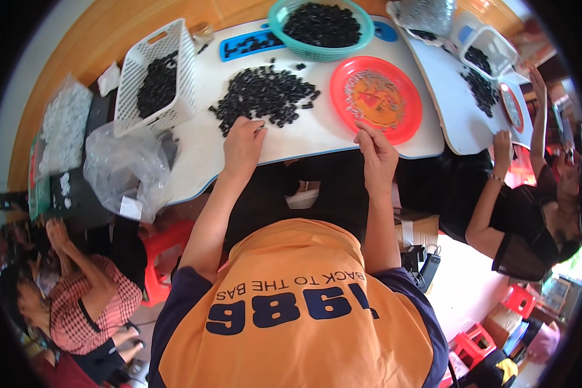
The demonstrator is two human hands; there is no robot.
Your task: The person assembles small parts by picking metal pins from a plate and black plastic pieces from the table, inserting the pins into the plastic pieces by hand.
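My left hand [244, 147] is at the near edge of a loose pile of small black plastic pieces [265, 94] on the white table. Its thumb and fingers are pressed together, and whatever they hold is too small to name. Over the near rim of a round red plate [410, 123], my right hand [377, 155] makes a pinch. Anything between those fingertips is hidden or too tiny to tell. Many small, shiny bits [362, 87] lie scattered on the plate's orange patterned middle.
Behind the pile stand a blue tray [225, 50] of black pieces and a teal basket [275, 29] heaped with more. A white basket [186, 71], a clear plastic bag [126, 165] and a small jar [202, 31] are at left. People sit at both sides.
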